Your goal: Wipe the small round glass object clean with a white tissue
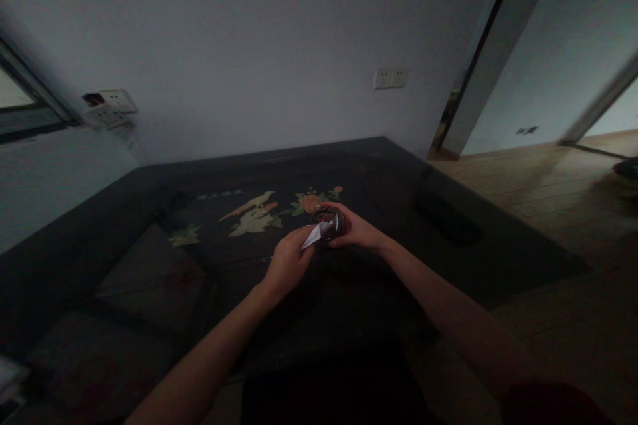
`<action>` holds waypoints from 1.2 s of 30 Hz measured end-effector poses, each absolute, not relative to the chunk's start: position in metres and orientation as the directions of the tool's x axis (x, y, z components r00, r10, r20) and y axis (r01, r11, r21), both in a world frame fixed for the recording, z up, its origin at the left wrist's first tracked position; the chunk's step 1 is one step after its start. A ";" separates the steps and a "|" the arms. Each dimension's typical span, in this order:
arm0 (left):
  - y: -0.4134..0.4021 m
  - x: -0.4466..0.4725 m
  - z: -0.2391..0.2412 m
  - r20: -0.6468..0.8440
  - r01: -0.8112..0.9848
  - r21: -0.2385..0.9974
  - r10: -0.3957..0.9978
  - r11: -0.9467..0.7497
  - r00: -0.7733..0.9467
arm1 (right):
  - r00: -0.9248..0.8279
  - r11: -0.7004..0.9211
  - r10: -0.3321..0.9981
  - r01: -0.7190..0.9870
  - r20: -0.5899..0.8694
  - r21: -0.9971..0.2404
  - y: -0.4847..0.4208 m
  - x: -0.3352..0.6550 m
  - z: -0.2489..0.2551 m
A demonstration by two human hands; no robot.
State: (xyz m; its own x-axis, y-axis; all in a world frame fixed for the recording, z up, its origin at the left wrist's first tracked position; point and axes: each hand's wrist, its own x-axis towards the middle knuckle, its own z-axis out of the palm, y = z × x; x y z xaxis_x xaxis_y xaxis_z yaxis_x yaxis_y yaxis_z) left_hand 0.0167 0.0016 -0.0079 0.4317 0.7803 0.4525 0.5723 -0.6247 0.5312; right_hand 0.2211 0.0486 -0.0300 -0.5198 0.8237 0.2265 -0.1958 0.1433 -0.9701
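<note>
My right hand (351, 227) is closed around a small, dark, shiny, rounded object (340, 224) that looks like glass; its exact kind is hard to make out in the dim light. From the left, my left hand (292, 255) pinches a white piece of paper or tissue (313, 236) whose upper end meets the dark object. Both hands are close together above the middle of a dark glossy table (319, 299). Fingers partly hide both held things.
Bird and flower pictures (254, 216) decorate the tabletop. A dark elongated item or patch (448, 218) shows at the right of the table. Behind stands a pale wall with a double socket (391, 78); more sockets (117, 101) are at left. Wooden floor (508, 179) extends on the right.
</note>
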 end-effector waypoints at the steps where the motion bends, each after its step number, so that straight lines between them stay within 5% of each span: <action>1: 0.003 0.016 -0.009 0.466 0.579 0.504 0.766 -0.641 0.443 | -0.524 0.134 0.823 -0.199 0.221 -0.971 0.049 0.221 -0.030; 18: -0.001 0.012 -0.009 0.486 0.571 0.174 0.575 -0.802 0.659 | -0.490 0.137 0.845 -0.190 0.214 -0.972 0.043 0.216 -0.031; 30: 0.010 0.008 -0.009 0.336 0.573 -0.061 0.524 -0.817 0.783 | -0.591 0.128 0.790 -0.103 0.164 -0.986 0.049 0.230 -0.027; 36: 0.004 0.012 -0.008 0.293 0.581 -0.048 0.544 -0.813 0.786 | -0.639 0.132 0.744 -0.147 0.196 -0.980 0.050 0.234 -0.027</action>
State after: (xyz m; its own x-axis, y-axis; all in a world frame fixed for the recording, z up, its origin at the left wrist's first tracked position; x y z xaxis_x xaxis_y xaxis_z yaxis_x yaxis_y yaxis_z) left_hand 0.0124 0.0041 -0.0076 0.7861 0.5441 0.2931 0.5805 -0.8128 -0.0481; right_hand 0.2336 0.0501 -0.0267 -0.6387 0.7440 0.1963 -0.1474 0.1322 -0.9802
